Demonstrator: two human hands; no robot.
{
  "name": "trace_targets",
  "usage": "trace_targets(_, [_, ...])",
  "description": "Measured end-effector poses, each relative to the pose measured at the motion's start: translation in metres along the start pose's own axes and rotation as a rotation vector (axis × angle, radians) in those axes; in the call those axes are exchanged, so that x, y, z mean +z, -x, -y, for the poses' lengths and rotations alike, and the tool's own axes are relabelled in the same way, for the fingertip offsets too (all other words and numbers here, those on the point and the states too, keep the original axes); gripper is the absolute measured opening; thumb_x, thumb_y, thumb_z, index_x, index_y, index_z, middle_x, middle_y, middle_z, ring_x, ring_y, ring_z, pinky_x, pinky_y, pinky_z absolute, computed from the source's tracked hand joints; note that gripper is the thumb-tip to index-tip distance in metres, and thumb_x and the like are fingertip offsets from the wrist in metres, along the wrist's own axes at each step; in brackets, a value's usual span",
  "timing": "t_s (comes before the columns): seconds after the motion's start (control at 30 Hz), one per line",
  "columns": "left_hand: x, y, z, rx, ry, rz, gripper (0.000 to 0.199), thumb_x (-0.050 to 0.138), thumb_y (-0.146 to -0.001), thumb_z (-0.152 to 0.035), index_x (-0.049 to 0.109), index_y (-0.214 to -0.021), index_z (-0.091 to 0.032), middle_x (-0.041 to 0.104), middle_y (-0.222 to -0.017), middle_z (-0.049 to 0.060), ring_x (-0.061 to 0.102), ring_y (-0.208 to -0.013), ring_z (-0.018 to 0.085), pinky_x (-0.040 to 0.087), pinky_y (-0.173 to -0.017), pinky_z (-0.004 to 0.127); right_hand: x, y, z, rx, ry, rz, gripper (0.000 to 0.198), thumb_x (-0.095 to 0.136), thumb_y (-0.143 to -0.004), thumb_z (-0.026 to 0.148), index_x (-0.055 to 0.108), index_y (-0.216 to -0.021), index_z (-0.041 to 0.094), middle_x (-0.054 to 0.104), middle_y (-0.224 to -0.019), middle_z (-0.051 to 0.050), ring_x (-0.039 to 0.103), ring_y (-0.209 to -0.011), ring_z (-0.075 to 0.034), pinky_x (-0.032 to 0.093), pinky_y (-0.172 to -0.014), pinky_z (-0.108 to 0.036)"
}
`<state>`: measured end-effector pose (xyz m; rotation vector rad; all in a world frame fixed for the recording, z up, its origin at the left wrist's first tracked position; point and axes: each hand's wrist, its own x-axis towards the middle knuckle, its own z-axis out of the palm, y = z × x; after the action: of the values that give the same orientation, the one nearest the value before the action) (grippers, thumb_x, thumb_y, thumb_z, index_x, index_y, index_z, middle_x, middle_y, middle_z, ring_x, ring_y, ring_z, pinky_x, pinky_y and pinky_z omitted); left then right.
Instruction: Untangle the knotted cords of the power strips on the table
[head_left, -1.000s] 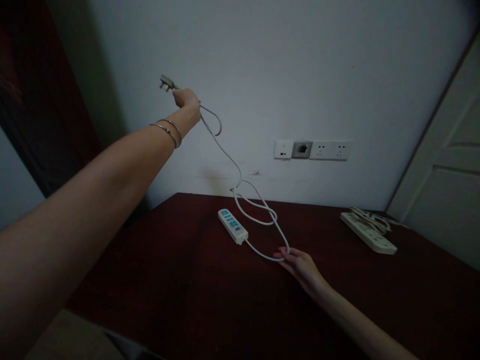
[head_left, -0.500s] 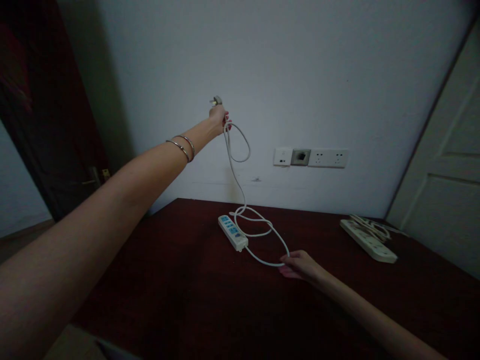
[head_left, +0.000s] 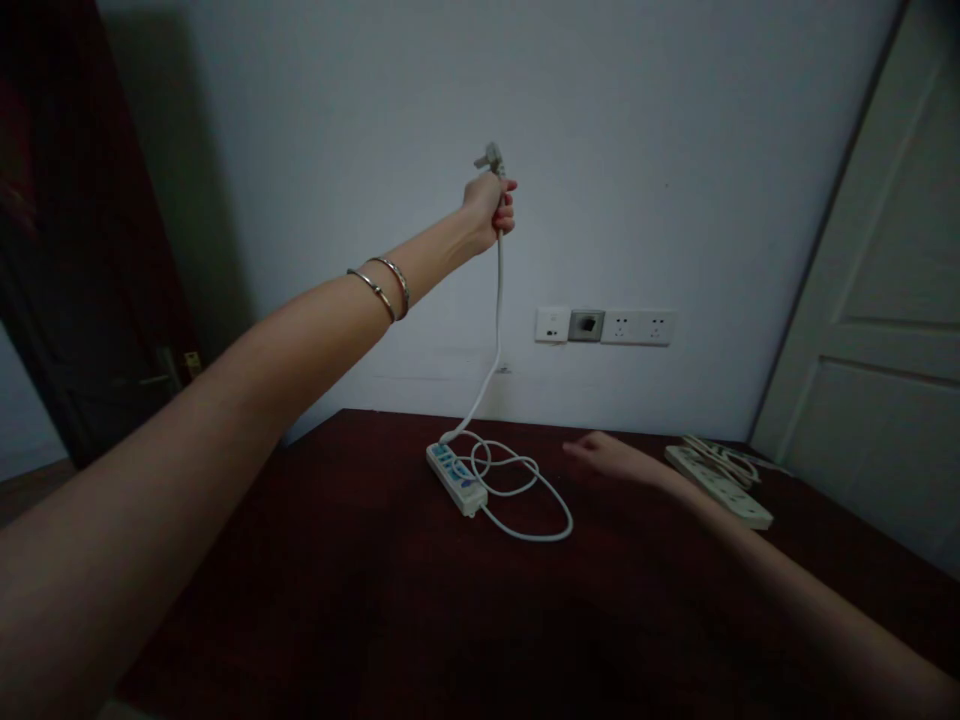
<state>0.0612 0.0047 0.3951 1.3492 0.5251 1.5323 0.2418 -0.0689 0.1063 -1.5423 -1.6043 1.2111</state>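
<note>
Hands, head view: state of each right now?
Left hand: closed, holding the cord just below the plug.
Right hand: off the cord, nothing visibly held; blurred, open or closed can't be told.

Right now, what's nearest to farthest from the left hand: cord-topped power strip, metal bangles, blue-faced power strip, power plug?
1. Power plug: just above the left hand.
2. Metal bangles: around that arm.
3. Blue-faced power strip: below, on the tabletop.
4. Cord-topped power strip: far right.
</note>
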Motion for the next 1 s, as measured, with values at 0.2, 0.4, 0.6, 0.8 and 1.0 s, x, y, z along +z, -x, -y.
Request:
trace_targets(0.2, [0.031, 0.045, 0.045, -0.043, -0.112, 0.306, 0.014, 0.039, -0.087, -0.012, 0.051, -0.078, -0.012, 0.044, -0.059, -0.002, 0.049, -0.057, 0.008, 0.041, -0.064, 0.023, -0.01, 0.025, 0.12, -0.427, -0.646, 0.043, 0.044, 0.036, -0.085, 0.056, 0.046, -0.107, 0.018, 0.063, -0.1, -0.013, 0.064, -0.084, -0.023, 0.052, -0.07, -0.04])
trace_targets(0.4, [0.01, 0.068, 0.076, -0.015, -0.242, 0.471, 0.006, 0.053, -0.081, -0.015, 0.058, -0.079, -0.011, 0.056, -0.068, 0.001, 0.053, -0.063, 0.008, 0.042, -0.071, 0.027, -0.012, 0.036, 0.149, -0.533, -0.668, -0.118, 0.02, 0.041, -0.088, 0.038, 0.05, -0.091, 0.019, 0.055, -0.069, -0.001, 0.056, -0.058, -0.011, 0.05, -0.058, -0.028])
trace_targets(0.6, [-0.019, 0.086, 0.117, -0.1, 0.03, 0.549, 0.02, 0.053, -0.082, -0.035, 0.059, -0.089, -0.017, 0.064, -0.084, 0.006, 0.059, -0.078, 0.014, 0.043, -0.077, 0.03, -0.023, 0.029, 0.154, -0.533, -0.658, 0.0, 0.019, 0.043, -0.09, 0.03, 0.048, -0.078, 0.016, 0.024, -0.045, 0.01, 0.017, -0.033, -0.001, 0.013, -0.031, -0.013])
trace_targets(0.8, [-0.05, 0.138, 0.188, -0.505, -0.082, 0.964, 0.054, 0.037, -0.083, -0.06, 0.063, -0.097, -0.015, 0.067, -0.082, 0.01, 0.062, -0.079, 0.019, 0.043, -0.079, 0.033, -0.058, 0.043, 0.177, -0.579, -0.718, -0.132, 0.027, 0.029, -0.093, 0.02, 0.045, -0.072, 0.016, 0.021, -0.039, 0.011, 0.017, -0.031, 0.0, 0.006, -0.035, -0.014])
trace_targets(1.0, [-0.095, 0.163, 0.201, -0.761, -0.439, 1.304, 0.061, 0.041, -0.073, -0.071, 0.067, -0.069, -0.016, 0.062, -0.059, 0.006, 0.06, -0.061, 0.018, 0.045, -0.063, 0.031, -0.172, 0.048, 0.184, -0.762, -0.646, -0.356, 0.041, 0.017, -0.089, 0.007, 0.038, -0.056, 0.018, 0.026, -0.032, 0.007, 0.023, -0.028, 0.003, 0.007, -0.036, -0.015])
